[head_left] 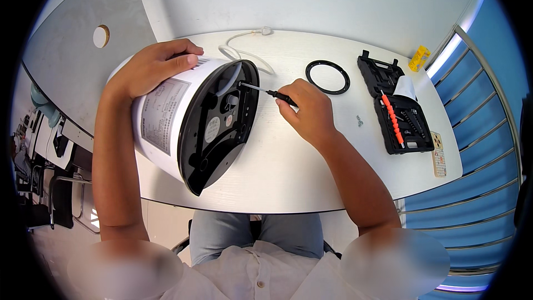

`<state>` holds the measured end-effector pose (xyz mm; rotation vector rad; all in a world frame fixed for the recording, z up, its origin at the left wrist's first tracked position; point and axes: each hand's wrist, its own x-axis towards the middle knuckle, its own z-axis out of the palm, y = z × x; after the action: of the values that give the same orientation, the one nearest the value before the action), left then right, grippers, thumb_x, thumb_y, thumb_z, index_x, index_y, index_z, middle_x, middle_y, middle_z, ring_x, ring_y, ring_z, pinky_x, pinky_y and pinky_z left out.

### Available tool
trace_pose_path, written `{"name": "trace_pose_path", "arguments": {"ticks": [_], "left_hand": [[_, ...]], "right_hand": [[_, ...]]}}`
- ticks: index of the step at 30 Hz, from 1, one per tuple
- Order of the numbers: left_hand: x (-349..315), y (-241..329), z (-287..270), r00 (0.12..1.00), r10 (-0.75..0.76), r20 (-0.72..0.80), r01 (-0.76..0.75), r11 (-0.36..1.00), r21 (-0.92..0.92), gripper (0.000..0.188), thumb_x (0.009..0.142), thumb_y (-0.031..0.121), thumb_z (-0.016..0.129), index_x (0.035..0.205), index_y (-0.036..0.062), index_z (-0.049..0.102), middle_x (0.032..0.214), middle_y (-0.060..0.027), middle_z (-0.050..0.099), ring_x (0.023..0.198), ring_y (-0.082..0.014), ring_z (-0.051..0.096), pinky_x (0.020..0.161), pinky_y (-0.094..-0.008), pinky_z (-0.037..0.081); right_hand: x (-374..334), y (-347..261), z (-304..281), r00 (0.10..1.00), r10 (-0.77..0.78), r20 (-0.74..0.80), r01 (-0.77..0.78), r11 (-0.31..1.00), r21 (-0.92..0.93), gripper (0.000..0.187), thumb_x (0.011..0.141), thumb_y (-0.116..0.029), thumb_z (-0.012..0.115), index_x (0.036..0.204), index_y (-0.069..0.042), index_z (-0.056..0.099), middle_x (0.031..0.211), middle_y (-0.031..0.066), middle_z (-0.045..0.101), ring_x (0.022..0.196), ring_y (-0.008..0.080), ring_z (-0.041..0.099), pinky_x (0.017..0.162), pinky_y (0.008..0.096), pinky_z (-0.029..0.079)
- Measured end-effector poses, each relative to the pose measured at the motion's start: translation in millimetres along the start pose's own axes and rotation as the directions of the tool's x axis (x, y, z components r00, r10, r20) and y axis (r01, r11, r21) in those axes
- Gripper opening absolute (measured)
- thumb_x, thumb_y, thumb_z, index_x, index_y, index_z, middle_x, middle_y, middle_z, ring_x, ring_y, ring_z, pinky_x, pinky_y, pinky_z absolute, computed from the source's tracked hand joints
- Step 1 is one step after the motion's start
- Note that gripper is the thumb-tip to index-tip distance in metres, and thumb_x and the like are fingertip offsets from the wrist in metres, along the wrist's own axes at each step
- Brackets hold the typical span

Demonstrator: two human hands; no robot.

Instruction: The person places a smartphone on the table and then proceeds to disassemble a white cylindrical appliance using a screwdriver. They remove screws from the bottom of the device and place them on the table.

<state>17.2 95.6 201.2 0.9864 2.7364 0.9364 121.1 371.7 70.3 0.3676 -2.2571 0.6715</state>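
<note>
A white, rounded appliance lies on its side on the table, its black underside turned to the right. My left hand is laid over its upper side, fingers curled and holding it. In my right hand is a screwdriver, gripped by its black handle. The metal shaft points left, and its tip sits at a recess near the upper edge of the black underside. A pale power cord runs from the appliance to a plug near the table's back.
To the right lies a black ring, with several small screws below it. An open black tool case holds an orange flexible shaft. A remote control and a yellow box stand by the right edge, near a metal railing.
</note>
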Motion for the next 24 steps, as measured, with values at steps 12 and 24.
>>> {"name": "trace_pose_path", "arguments": {"ticks": [12,24], "left_hand": [[-0.2,0.9,-0.5,1.0,-0.011,0.016,0.011,0.999,-0.037,0.056,0.081,0.057,0.061,0.114,0.0117,0.066,0.101,-0.0119,0.068,0.084,-0.0181,0.064,0.078,-0.0277,0.048],[-1.1,0.4,0.4,1.0,-0.007,-0.004,0.007,1.0,-0.009,0.057,0.081,0.057,0.059,0.114,0.0121,0.067,0.101,-0.012,0.068,0.085,-0.0186,0.064,0.079,-0.028,0.047]], "right_hand": [[0.1,0.9,-1.2,0.994,-0.107,-0.015,0.106,0.994,-0.026,0.014,0.073,-0.008,0.073,0.081,-0.009,0.063,0.074,0.0022,0.055,0.067,0.0198,0.057,0.056,0.0315,0.045],[0.1,2.2,-1.1,0.994,-0.09,-0.055,0.087,0.995,-0.052,0.019,0.071,-0.011,0.077,0.086,-0.011,0.064,0.075,0.0017,0.051,0.066,0.019,0.056,0.054,0.0309,0.045]]}}
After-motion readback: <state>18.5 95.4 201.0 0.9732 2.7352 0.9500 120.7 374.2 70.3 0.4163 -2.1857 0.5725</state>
